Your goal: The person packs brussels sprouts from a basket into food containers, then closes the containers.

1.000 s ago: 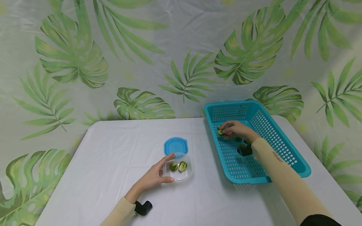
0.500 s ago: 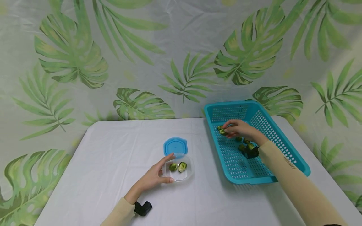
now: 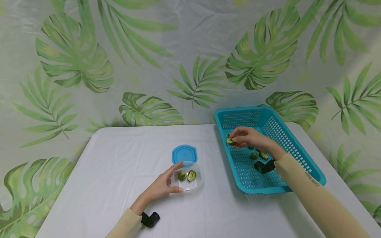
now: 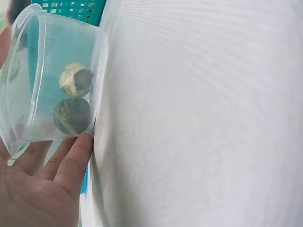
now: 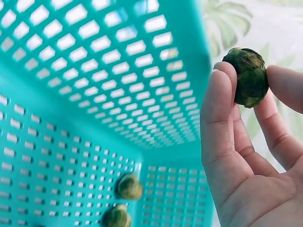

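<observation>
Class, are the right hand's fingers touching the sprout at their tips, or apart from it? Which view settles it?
Touching. The right wrist view shows it: fingers press against the sprout from opposite sides, with no gap.

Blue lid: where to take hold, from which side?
Probably pinch the blue lid by the small tab at its far right corner, coming from the right. It lies flat, so the projecting tab likely offers the easiest purchase, and the clear container crowds its near edge.
</observation>
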Demonstrator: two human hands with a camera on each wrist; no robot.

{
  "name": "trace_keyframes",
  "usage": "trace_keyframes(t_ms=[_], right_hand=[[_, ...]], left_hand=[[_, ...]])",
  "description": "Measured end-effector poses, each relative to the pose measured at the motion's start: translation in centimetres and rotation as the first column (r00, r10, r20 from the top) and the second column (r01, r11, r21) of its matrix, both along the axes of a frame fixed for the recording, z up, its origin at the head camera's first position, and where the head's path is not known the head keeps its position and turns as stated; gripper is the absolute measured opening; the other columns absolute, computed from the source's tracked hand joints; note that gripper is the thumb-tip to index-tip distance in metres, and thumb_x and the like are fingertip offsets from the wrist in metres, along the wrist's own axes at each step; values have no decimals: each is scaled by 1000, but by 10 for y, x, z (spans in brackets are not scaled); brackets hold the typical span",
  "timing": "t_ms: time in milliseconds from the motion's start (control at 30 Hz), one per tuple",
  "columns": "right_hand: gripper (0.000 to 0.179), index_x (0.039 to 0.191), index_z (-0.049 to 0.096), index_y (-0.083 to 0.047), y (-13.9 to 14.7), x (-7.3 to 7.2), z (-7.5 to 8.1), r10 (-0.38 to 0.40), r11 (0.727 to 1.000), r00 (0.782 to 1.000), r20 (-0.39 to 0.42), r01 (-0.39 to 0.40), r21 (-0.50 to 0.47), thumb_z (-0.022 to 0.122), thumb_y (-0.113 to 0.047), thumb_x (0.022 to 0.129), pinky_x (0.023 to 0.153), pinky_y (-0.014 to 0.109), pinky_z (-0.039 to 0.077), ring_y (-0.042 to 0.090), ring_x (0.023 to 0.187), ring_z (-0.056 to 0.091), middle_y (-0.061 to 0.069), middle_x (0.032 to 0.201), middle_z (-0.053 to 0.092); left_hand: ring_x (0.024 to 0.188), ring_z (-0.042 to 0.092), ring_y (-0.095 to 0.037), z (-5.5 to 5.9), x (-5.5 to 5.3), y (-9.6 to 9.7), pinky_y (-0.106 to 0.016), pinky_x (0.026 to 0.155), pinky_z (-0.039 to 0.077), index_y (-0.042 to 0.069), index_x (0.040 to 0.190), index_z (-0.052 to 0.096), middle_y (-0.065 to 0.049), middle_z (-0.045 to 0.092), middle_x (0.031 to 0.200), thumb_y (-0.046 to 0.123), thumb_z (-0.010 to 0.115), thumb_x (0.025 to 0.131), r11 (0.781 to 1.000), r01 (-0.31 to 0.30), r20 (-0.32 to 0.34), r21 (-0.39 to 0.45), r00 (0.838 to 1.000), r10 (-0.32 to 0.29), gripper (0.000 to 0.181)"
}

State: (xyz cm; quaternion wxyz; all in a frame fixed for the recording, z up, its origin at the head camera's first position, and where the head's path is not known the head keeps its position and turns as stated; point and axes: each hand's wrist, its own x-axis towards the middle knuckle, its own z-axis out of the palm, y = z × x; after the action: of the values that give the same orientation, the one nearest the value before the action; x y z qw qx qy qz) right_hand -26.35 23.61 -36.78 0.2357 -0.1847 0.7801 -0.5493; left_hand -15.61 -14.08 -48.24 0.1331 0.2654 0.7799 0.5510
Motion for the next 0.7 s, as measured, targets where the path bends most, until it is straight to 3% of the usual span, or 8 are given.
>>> trace_keyframes(t_ms=[467, 700], right_hand=[[22, 110, 53, 9, -34, 21, 13, 97, 994, 995, -20, -98, -45, 57, -6, 95, 81, 51, 51, 31, 88, 65, 22, 103, 58], [22, 111, 53, 8, -52, 30, 12, 134, 991, 991, -18, -135, -11, 57, -7, 95, 79, 42, 54, 31, 88, 66, 21, 104, 57]], left_hand=[[135, 35, -30, 2, 1, 1, -58, 101, 33, 12, 154, 20, -9, 31, 152, 18, 75, 84, 1000, -3, 6, -8, 1000, 3, 89], [134, 36, -30, 2, 1, 1, -59, 100, 33, 12, 154, 20, -9, 31, 152, 18, 75, 84, 1000, -5, 6, -9, 1000, 5, 89]])
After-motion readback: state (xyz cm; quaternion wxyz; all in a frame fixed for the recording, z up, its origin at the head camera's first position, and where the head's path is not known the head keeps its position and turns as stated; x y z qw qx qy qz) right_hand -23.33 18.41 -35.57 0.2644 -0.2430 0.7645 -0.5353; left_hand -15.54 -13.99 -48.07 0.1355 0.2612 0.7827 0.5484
